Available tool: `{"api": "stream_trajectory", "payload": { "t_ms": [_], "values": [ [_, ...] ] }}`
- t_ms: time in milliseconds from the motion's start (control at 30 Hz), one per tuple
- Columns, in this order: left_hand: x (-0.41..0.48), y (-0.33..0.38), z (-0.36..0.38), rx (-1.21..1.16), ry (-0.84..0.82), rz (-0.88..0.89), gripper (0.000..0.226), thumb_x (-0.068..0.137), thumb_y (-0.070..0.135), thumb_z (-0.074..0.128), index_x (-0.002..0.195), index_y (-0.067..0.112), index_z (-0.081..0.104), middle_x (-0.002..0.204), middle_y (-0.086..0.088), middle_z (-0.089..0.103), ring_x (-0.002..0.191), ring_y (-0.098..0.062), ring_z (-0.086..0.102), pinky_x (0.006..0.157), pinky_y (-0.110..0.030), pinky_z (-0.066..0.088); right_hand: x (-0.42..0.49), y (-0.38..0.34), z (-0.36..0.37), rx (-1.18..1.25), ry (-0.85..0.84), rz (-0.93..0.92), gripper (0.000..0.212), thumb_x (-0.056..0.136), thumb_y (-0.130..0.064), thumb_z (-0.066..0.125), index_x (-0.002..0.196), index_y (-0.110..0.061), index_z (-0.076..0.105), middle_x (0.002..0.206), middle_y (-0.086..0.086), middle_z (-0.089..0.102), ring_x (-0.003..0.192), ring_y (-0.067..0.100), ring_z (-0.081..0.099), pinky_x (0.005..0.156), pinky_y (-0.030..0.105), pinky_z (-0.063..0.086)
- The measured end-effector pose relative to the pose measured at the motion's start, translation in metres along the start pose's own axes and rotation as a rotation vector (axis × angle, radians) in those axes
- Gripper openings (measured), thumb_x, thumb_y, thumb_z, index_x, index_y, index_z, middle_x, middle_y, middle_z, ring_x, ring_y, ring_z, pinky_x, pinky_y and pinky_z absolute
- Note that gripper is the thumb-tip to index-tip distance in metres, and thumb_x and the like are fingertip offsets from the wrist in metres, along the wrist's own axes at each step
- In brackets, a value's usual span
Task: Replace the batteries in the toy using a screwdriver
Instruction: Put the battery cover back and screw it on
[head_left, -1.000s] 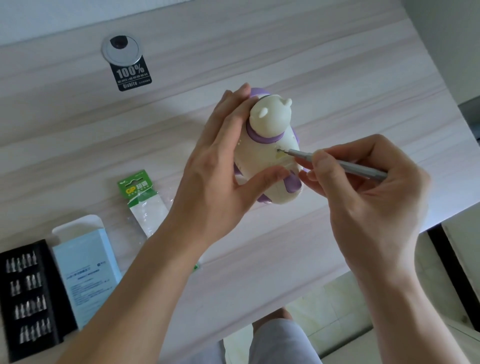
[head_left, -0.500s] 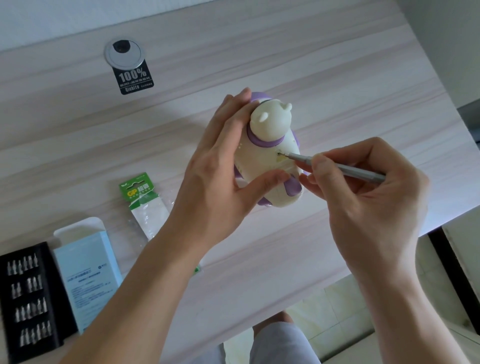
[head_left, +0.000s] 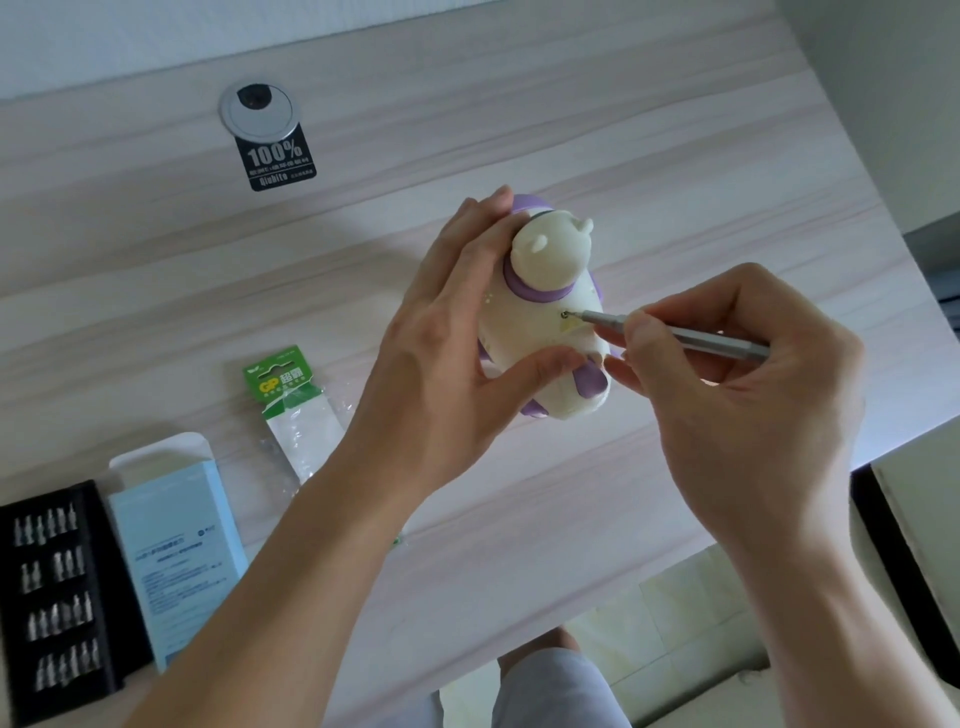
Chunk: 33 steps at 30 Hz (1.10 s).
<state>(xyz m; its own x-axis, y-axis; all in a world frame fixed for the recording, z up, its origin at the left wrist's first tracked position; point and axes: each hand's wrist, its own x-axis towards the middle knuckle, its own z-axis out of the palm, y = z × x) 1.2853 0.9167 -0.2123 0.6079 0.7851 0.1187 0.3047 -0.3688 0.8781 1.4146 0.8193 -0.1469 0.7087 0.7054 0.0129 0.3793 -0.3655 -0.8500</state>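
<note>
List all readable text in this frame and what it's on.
"100%": black sticker on the desk.
"qiubito": same sticker, bottom line; its middle line is too small to read.
"GP 超霸": green header of the battery pack.
Print on the blue box: too blurred to read.
No text visible on the toy or the screwdriver.

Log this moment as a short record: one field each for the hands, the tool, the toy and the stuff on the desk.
left hand: grips the toy, thumb on its near side
right hand: pinches the screwdriver like a pen
screwdriver: tip set at a small screw on the toy
toy: white with purple trim
desk: battery pack, blue box, black bit case at left
</note>
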Motion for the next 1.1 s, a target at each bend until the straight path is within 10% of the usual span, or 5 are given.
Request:
{"api": "stream_trajectory", "payload": {
  "t_ms": [400,767,1100],
  "values": [
    [-0.001,0.002,0.001,-0.013,0.012,-0.05,0.077,0.078,0.036,0.078,0.146,0.018,0.046,0.159,0.009,0.034,0.148,-0.011,0.031,0.117,-0.037,0.035,0.008,-0.022,-0.005,-0.293,-0.097,-0.249,0.011,0.079,-0.009,0.071,0.072,-0.014,0.064,0.065,-0.019,0.065,0.071,-0.004,0.066,0.058,0.001,0.04],
    [0.0,-0.001,0.003,-0.084,0.031,-0.009,0.076,0.078,0.031,0.08,0.144,0.014,0.048,0.157,0.007,0.034,0.148,-0.014,0.031,0.103,-0.043,0.051,0.016,-0.033,-0.008,-0.451,-0.175,-0.373,0.013,0.079,-0.005,0.071,0.071,-0.015,0.065,0.064,-0.022,0.064,0.08,0.0,0.065,0.057,0.003,0.043],
    [0.0,-0.003,0.003,-0.052,0.033,0.006,0.076,0.079,0.035,0.083,0.144,0.014,0.048,0.157,0.006,0.034,0.15,-0.01,0.026,0.104,-0.043,0.05,0.032,-0.039,-0.019,-0.662,-0.312,-0.466,0.007,0.09,-0.02,0.07,0.083,-0.022,0.068,0.072,-0.01,0.068,0.059,0.013,0.066,0.056,0.037,0.053]
  ]
}}
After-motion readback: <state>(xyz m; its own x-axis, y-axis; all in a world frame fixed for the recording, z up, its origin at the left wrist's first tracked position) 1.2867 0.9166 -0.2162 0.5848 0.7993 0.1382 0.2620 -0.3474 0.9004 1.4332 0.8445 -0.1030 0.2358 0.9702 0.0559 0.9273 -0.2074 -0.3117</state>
